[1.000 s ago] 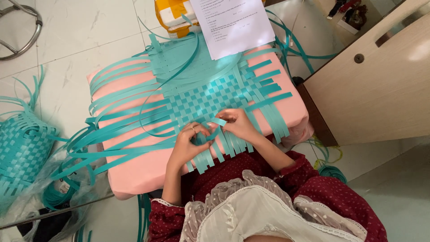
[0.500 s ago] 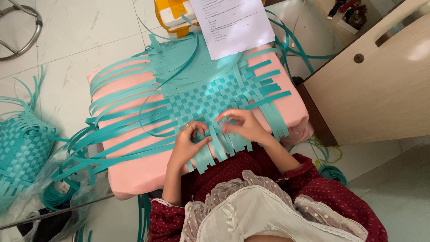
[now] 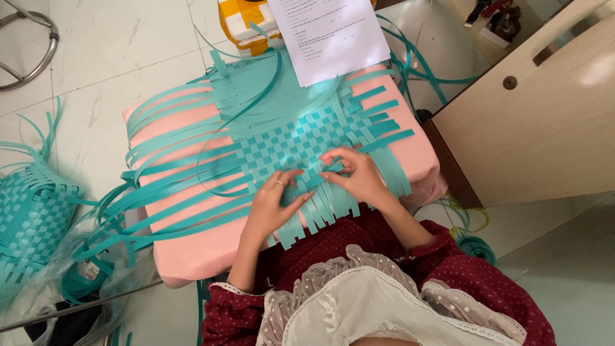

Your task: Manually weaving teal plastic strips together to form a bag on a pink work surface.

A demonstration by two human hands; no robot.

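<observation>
A flat mat woven from teal plastic strips (image 3: pixel 291 138) lies on a pink cushion (image 3: pixel 192 250), with long loose strips fanning out to the left and short ends hanging over the near edge. My left hand (image 3: pixel 272 202) rests on the mat's near edge, fingers pressed on the strips. Close to its right, my right hand (image 3: pixel 355 174) pinches a strip end at the weave's near edge. The two hands' fingertips almost meet.
A printed white sheet (image 3: pixel 330 35) lies across the mat's far side, with a yellow box (image 3: pixel 240 22) behind it. A half-woven teal basket (image 3: pixel 32 211) sits on the floor at left. A wooden cabinet (image 3: pixel 538 115) stands close on the right. A metal stand (image 3: pixel 25 45) is at top left.
My right hand has shifted slightly right along the near edge of the weave. My left hand's fingers have moved in closer to it.
</observation>
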